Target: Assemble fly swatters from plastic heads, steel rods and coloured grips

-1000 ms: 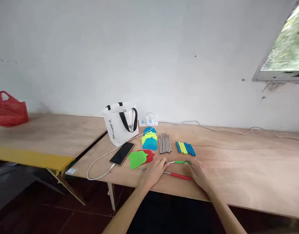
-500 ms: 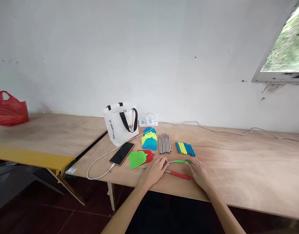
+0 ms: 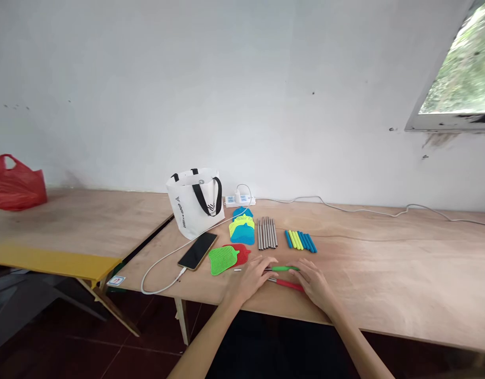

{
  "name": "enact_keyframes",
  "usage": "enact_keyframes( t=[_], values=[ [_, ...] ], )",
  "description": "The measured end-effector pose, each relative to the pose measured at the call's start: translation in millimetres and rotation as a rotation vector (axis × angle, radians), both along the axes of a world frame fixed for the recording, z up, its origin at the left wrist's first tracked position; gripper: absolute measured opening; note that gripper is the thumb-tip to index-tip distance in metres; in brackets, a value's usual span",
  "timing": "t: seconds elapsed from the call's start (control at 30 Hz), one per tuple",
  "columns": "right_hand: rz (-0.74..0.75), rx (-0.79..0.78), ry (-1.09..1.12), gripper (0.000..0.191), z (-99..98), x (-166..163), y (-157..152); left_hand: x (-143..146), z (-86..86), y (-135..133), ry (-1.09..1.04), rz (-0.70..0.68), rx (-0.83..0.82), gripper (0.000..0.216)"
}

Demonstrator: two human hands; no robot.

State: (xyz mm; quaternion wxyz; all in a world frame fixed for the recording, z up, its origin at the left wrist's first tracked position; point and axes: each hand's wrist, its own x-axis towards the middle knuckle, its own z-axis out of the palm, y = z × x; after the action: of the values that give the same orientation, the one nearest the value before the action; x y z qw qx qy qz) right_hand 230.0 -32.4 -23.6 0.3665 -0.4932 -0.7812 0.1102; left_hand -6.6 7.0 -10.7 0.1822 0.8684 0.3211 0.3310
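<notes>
A metal rod with a green grip (image 3: 284, 268) lies crosswise between my two hands, close to the tabletop. My left hand (image 3: 253, 278) is closed on its metal end. At the other side, the fingers of my right hand (image 3: 313, 281) are closed on the green grip's end. Just in front of it lies a second rod with a red grip (image 3: 287, 285), partly covered by both hands. Left of my left hand are a green fly swatter head (image 3: 222, 260) and a red one (image 3: 242, 253), overlapping.
Behind lie blue and yellow swatter heads (image 3: 242, 232), a row of metal rods (image 3: 267, 234) and blue and yellow grips (image 3: 300, 241). A phone (image 3: 198, 251) on a white cable, a white bag (image 3: 192, 210) and a power strip (image 3: 230, 201) stand leftward and back.
The green-gripped rod has come nearer to the table's front edge and the red-gripped one. My right hand has shifted left along it; my left hand stays about in place.
</notes>
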Motion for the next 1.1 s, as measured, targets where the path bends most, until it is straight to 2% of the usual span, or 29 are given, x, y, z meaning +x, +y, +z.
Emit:
enact_keyframes(
  t=[0.1,0.2,0.23,0.33,0.6,0.7,0.87,1.1],
  values=[
    [-0.004,-0.052,-0.060,0.029,3.5,-1,-3,4,-4.0,3,-0.003,0.022,0.037,0.012],
    [0.027,-0.093,-0.111,0.044,7.2,-2,-7,5,-7.5,5,0.009,0.057,0.054,0.011],
    [0.028,-0.099,-0.125,0.041,7.6,-2,-8,4,-7.8,5,0.019,0.061,0.061,0.011],
    [0.005,-0.083,-0.173,0.013,5.9,1,-5,2,-5.7,4,0.069,0.062,0.086,0.012],
    [-0.150,0.058,-0.188,0.022,-7.1,14,7,2,8.1,-4,0.137,0.139,0.049,0.009],
    [-0.203,0.082,-0.187,0.024,-11.6,14,8,2,7.2,-4,0.168,0.138,0.060,0.012],
    [-0.274,0.088,-0.204,0.029,-17.1,15,9,2,2.5,-2,0.198,0.163,0.072,0.003],
    [-0.218,0.104,-0.183,0.026,-11.5,12,6,3,1.6,-2,0.179,0.261,0.096,0.008]
  ],
)
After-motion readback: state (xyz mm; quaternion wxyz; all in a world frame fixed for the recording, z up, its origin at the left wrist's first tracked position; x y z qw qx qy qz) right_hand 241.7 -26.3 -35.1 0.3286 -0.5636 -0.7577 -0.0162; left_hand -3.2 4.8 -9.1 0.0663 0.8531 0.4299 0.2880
